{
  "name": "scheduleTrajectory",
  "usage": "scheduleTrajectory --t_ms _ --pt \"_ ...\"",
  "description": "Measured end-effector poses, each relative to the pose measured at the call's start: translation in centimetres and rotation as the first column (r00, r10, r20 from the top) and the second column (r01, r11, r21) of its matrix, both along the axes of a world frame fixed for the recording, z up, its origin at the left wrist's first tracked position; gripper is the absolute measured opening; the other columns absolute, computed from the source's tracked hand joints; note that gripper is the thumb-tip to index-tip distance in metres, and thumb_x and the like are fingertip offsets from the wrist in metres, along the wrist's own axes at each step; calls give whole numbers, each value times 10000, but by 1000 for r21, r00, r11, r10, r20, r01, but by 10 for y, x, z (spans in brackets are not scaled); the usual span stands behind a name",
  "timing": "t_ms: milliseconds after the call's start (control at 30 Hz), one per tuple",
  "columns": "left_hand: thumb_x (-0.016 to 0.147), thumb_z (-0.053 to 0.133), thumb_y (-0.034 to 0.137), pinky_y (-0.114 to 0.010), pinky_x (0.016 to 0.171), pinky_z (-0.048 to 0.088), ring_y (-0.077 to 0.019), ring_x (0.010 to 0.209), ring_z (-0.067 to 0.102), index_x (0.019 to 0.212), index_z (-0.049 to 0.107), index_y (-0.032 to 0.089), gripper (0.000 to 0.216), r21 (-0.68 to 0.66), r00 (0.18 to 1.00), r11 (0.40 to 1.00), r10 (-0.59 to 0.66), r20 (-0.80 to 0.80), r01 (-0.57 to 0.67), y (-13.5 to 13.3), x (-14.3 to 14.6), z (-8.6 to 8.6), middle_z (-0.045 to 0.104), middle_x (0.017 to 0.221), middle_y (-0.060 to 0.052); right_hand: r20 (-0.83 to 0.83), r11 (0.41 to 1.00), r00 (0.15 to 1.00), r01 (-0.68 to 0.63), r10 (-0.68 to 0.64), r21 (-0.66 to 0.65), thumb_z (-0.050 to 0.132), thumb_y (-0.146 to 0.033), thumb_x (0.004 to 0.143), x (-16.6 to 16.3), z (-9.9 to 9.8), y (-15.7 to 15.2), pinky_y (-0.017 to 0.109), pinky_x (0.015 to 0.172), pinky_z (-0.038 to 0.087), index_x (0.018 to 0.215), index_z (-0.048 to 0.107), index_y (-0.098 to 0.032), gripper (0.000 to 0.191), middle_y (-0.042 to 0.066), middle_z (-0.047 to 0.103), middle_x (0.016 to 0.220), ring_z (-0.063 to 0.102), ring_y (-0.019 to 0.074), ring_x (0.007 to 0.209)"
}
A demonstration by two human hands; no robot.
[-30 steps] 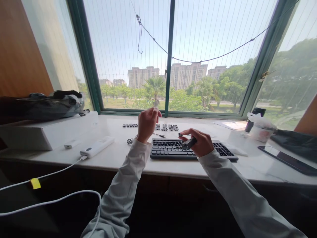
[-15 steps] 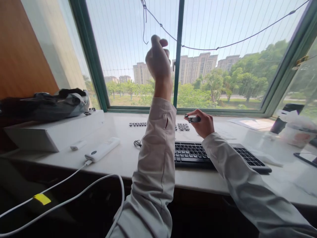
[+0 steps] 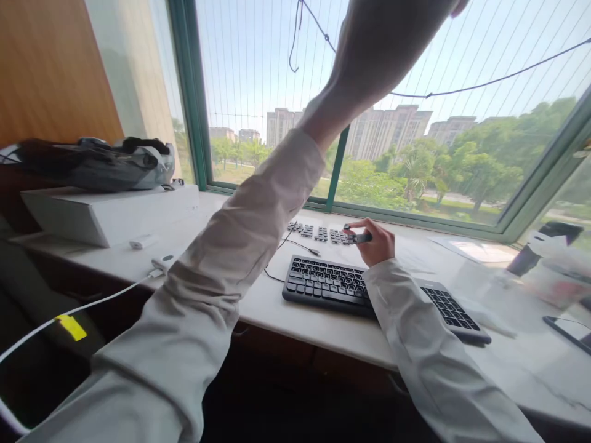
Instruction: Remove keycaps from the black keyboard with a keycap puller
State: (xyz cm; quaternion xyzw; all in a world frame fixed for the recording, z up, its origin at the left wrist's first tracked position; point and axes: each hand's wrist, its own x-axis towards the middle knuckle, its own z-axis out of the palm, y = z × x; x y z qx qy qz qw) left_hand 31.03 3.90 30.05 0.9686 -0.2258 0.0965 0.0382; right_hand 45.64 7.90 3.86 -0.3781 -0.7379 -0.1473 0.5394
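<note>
Tool [image 3: 361, 237] gripped; left arm raised.

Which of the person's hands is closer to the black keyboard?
Right. The right hand hovers just behind the keyboard, gripping a small dark tool. The left hand is raised high near the camera.

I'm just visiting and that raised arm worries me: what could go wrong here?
The left hand is lifted high past the top edge, so its sleeve hangs over the desk and could sweep the keyboard or its thin cable. The right hand pinches a small dark tool above rows of loose keycaps; a slip might scatter them.
</note>
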Motion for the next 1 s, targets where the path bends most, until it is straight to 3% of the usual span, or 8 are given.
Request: scheduleTrajectory --t_ms 33,67,133,167,267,367,600,1000 --pt "816 -209 411 -240 568 353 -318 1227 499 714 650 -37 975 -20 974 985 173 149 -172 0 -3 -19 410 1255 -32 -17 1000 1000 -7 7 2 677 -390 833 0 -1 -1 249 579 422 822 719 -196 199 18 690 670 588 136 572" --pt "861 -149 338 -256 597 362 -299 1169 543 638 615 -48 884 -81 864 919 390 317 -385 1 -10 -41 505 1170 -30 -30 1000 999 -13 13 2 674 -398 835 -1 -2 -1 249 588 430 821 714 -201 202 19 698 683 595 137 579" --pt "953 411 336 -260 648 477 -215 934 678 743 674 31 454 -255 521 680 707 478 -687 12 -32 -91 671 928 -69 -39 1000 999 -30 30 0 673 -387 837 -2 -4 0 247 604 443 816 692 -209 180 15 716 718 611 137 594" --pt "923 535 331 -265 642 510 -185 830 691 837 702 61 329 -283 428 581 783 452 -764 19 -45 -116 697 858 -82 -40 999 998 -41 41 0 676 -377 834 -2 -6 1 246 607 448 806 672 -212 167 11 725 741 619 136 599" --pt "893 622 344 -246 610 537 -133 713 674 1059 705 137 278 -384 446 493 870 210 -781 45 -77 -183 715 1039 -103 -26 996 996 -90 89 -12 675 -343 829 -4 -12 8 242 620 465 754 597 -222 162 4 742 786 648 139 633" --pt "879 643 371 -214 523 518 -109 658 657 1198 652 164 380 -549 498 457 863 84 -700 61 -90 -224 695 1130 -109 38 991 991 -128 129 -41 669 -312 829 -6 -19 14 246 642 473 720 543 -227 186 2 743 789 660 146 666" --pt "848 694 363 -190 521 485 -61 527 601 1015 755 194 245 -577 518 531 830 206 -621 56 -83 -249 734 982 -57 153 990 981 -111 124 -89 638 -259 830 -11 -27 13 230 567 428 782 593 -221 76 -8 694 695 595 128 563" --pt "804 735 376 -178 424 428 -85 483 615 1013 767 178 290 -614 484 489 854 192 -619 50 -89 -263 754 889 -53 173 991 980 -75 94 -110 630 -253 802 -22 -27 3 218 503 377 769 629 -223 45 -28 671 625 553 109 481"
